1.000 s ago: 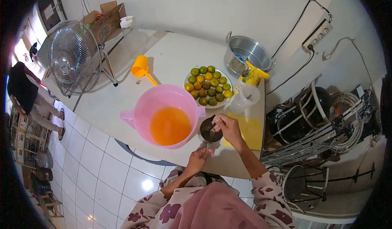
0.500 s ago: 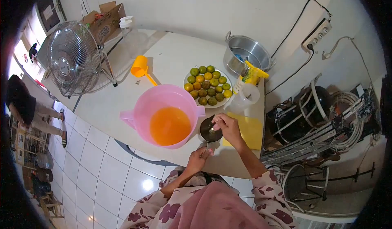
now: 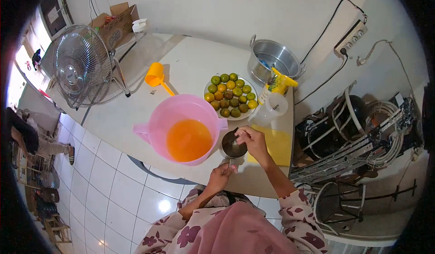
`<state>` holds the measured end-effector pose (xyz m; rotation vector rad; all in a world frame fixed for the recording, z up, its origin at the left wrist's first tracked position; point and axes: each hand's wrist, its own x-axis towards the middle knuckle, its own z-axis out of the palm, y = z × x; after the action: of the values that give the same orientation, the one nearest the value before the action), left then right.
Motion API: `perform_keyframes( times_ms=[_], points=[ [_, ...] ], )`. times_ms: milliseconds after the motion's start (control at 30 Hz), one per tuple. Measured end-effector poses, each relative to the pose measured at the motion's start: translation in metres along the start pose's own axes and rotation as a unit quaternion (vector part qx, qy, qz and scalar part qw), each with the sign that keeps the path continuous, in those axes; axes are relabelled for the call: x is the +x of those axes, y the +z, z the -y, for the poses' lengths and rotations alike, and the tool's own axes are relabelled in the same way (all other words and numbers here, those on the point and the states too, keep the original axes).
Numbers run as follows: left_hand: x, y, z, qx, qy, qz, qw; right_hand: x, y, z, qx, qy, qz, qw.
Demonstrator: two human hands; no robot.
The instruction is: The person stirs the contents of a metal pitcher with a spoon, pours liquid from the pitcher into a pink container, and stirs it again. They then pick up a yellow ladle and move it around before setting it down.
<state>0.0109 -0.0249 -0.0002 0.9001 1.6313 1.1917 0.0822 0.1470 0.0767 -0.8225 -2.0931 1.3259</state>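
My left hand (image 3: 220, 177) is closed round the handle of a small metal saucepan (image 3: 234, 150) at the table's near edge. Over the pan's right rim, my right hand (image 3: 252, 140) has its fingers pinched together; what they hold, if anything, I cannot make out. Just left of the pan stands a pink plastic basin (image 3: 156, 113) with orange liquid (image 3: 189, 140) in it. Behind the pan, green and orange citrus fruits (image 3: 234, 102) fill a white plate (image 3: 252, 84). A yellow sheet (image 3: 276, 147) lies under my right forearm.
A clear plastic jug (image 3: 275, 105), yellow packet (image 3: 282, 82) and aluminium pot (image 3: 283, 54) stand at the back right. Further left are a yellow dipper (image 3: 155, 75), a fan (image 3: 81, 68) and a cardboard box (image 3: 120, 25). A person (image 3: 27, 134) is at far left.
My right fingers have shifted slightly over the saucepan, while my left hand keeps its hold. The person at far left has moved further toward the left edge.
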Motion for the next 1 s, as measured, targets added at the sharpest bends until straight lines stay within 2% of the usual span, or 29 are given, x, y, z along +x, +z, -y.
perform_keyframes(
  times_ms=[67, 133, 167, 233, 267, 333, 367, 433, 567, 633, 733, 767, 833, 867, 933, 967, 1000],
  points=[
    [-0.001, -0.001, -0.004, -0.002, 0.012, -0.005, 1.000, 0.001, 0.000, -0.004, 0.014, -0.032, -0.024, 0.999],
    [-0.003, -0.001, -0.006, -0.007, 0.028, -0.014, 0.999, 0.000, -0.003, 0.004, -0.064, -0.094, -0.065, 0.991],
    [-0.003, 0.000, -0.006, -0.014, 0.044, -0.021, 0.999, 0.000, -0.006, 0.008, -0.064, -0.094, -0.065, 0.991],
    [-0.003, 0.000, -0.006, -0.017, 0.043, -0.018, 0.999, 0.000, -0.012, 0.015, -0.190, -0.097, -0.048, 0.976],
    [-0.003, -0.001, -0.005, -0.020, 0.043, -0.015, 0.999, -0.001, -0.012, 0.014, -0.189, -0.097, -0.048, 0.976],
    [-0.004, -0.002, -0.012, -0.012, 0.036, -0.014, 0.999, -0.003, -0.011, 0.012, -0.121, -0.022, 0.004, 0.992],
    [-0.005, -0.003, -0.014, -0.005, 0.029, -0.013, 0.999, -0.003, -0.010, 0.013, -0.121, -0.022, 0.004, 0.992],
    [-0.004, -0.002, -0.009, 0.001, 0.036, -0.016, 0.999, -0.002, -0.005, 0.014, -0.020, 0.052, 0.019, 0.998],
    [-0.001, 0.001, 0.000, -0.008, 0.054, -0.022, 0.998, -0.001, 0.000, 0.000, 0.011, -0.016, -0.027, 0.999],
    [-0.002, 0.000, -0.003, -0.011, 0.052, -0.020, 0.998, 0.000, -0.003, 0.007, -0.096, -0.092, -0.072, 0.988],
    [-0.001, 0.002, 0.000, -0.016, 0.052, -0.019, 0.998, 0.001, -0.010, 0.011, -0.169, -0.106, -0.055, 0.978],
    [-0.001, 0.002, 0.002, -0.018, 0.054, -0.022, 0.998, 0.000, -0.010, 0.011, -0.168, -0.106, -0.055, 0.978],
    [-0.003, 0.000, -0.006, -0.014, 0.047, -0.019, 0.999, -0.002, -0.008, 0.009, -0.127, -0.025, -0.003, 0.992],
    [-0.004, -0.001, -0.008, -0.011, 0.041, -0.016, 0.999, -0.002, -0.007, 0.008, -0.128, -0.026, -0.003, 0.991],
    [-0.002, 0.001, -0.004, -0.013, 0.042, -0.020, 0.999, -0.001, -0.005, 0.005, -0.019, 0.042, 0.025, 0.999],
    [-0.002, 0.001, -0.002, -0.014, 0.043, -0.022, 0.999, -0.001, -0.003, 0.002, -0.018, 0.042, 0.024, 0.999],
    [-0.002, 0.001, -0.003, -0.014, 0.043, -0.021, 0.999, -0.001, 0.000, 0.000, -0.014, -0.002, -0.016, 1.000]
  ],
)
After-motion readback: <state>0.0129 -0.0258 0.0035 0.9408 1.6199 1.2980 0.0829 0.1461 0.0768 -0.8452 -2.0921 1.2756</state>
